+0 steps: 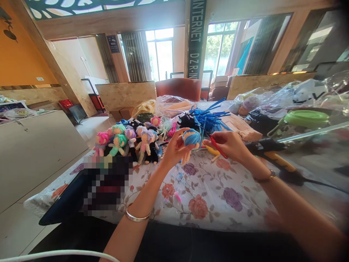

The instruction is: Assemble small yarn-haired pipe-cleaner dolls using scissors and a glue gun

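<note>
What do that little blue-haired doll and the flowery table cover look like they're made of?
The blue-haired doll, held in the left hand, looks like fuzzy yarn or chenille stem: its hair is matte, fluffy strands, much like the blue stems piled behind. The table cover seems to be printed cloth under clear plastic film, judging by its glossy sheen, though that is uncertain. The right hand holds a red stick, probably plastic.

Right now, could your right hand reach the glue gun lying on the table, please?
Probably yes: the right hand is just beside the glue gun with nothing between them, though it already holds a red stick, which it would likely have to put down first.
</note>
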Motion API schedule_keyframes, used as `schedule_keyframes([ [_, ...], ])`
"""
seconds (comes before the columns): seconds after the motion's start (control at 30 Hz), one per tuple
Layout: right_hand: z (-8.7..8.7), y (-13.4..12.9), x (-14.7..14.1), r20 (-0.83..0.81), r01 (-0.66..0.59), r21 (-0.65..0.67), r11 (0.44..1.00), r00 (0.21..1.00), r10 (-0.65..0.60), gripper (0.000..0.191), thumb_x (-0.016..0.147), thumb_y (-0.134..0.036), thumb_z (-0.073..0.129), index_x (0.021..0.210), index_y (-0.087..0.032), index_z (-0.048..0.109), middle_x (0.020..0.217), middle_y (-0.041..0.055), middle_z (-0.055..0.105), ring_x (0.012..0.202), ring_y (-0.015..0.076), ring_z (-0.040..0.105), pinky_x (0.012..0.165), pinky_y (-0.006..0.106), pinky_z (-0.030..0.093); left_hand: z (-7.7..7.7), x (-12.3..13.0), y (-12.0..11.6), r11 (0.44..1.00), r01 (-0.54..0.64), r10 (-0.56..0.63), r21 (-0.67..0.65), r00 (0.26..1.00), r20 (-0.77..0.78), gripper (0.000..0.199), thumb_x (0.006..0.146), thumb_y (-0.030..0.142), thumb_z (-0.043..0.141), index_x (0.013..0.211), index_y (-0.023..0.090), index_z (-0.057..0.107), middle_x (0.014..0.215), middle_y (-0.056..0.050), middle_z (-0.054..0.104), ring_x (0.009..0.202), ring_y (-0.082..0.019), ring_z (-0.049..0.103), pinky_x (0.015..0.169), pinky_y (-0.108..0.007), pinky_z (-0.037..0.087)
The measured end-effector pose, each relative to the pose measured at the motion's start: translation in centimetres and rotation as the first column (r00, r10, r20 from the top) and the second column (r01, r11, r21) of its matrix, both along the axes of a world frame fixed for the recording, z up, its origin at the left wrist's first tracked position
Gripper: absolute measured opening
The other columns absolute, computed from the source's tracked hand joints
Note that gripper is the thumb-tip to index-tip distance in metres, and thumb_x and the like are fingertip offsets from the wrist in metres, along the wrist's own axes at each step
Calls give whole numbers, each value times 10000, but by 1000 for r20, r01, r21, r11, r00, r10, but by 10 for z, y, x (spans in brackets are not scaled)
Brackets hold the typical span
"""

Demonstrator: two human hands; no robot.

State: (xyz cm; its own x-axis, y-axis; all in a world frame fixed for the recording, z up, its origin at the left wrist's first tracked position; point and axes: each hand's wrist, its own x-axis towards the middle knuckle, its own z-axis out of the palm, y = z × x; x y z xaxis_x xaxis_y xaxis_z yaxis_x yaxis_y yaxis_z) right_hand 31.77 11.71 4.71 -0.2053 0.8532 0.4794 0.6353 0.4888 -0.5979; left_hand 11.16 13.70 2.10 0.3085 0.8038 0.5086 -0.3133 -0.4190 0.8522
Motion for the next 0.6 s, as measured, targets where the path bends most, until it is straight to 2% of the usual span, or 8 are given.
schedule_keyframes([
  [0.4,-3,1,-4,-26,-35,-50,998,999,34,531,709,-657,601,571,-161,470,554,-27,365,547,87,312,484,222,247,1,-1,0,1000,-13,13,20,999,-35,497,631,286,773,1070,228,548,890,-19,620,776,-138,574,768,-271,444],
  [0.6,-5,2,-5,-47,-62,-73,995,997,59,514,712,-641,609,597,-150,513,565,-31,371,555,84,316,495,222,245,0,-1,1,1000,12,-12,12,999,-36,494,637,297,773,1062,224,532,883,-16,619,770,-138,582,771,-279,448],
])
